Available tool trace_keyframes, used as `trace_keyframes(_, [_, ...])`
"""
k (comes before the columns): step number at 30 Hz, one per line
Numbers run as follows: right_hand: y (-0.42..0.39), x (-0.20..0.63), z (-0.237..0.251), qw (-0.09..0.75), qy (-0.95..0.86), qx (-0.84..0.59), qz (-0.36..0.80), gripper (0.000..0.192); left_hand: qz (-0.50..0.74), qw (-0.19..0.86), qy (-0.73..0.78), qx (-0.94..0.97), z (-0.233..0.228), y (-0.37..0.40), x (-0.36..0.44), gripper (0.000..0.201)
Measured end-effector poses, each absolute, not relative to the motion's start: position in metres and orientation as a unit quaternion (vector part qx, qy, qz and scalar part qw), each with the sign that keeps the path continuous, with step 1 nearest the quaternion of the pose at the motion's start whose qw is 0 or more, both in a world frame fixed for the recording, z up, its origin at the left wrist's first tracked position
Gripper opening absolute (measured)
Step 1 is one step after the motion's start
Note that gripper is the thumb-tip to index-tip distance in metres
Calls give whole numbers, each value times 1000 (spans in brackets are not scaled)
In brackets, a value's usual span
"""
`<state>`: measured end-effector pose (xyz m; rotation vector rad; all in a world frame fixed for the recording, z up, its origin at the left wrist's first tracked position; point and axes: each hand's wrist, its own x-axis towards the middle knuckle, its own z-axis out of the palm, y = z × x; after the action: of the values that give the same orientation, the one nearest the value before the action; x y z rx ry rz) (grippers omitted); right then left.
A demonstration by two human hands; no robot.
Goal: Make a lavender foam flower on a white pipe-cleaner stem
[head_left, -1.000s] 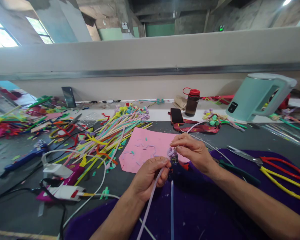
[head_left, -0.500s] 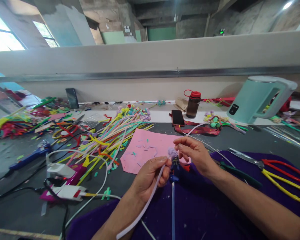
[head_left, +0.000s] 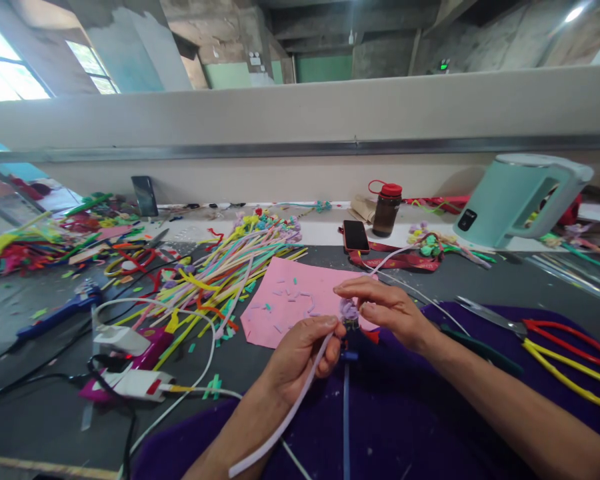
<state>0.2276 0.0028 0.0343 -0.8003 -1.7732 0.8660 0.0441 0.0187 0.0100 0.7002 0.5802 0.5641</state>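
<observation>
From the head camera, the left hand (head_left: 300,350) was pinched around a long pale lilac foam strip (head_left: 285,420) that ran down past the wrist toward the near edge of the picture. The right hand (head_left: 387,310) had thumb and fingertips closed on a small coiled lilac foam flower (head_left: 349,309), just above the blue stem (head_left: 345,413). Both hands met over the purple cloth (head_left: 405,413), beside the pink paper sheet (head_left: 290,300) strewn with snippets. Open grey tabletop (head_left: 40,413) lay at near left; a heap of coloured foam strips (head_left: 230,267) crowded the middle. Red-and-yellow-handled scissors (head_left: 555,340) lay well apart to the right. A capped brown bottle (head_left: 385,208) and a mint-green kettle (head_left: 515,197) stood at the far edge; their contents could not be seen.
</observation>
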Motion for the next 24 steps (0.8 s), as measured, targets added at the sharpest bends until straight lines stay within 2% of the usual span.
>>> trace_keyframes(24, [2, 226, 31, 488, -709, -335, 383, 31, 289, 838, 309, 346, 12, 17, 45, 19])
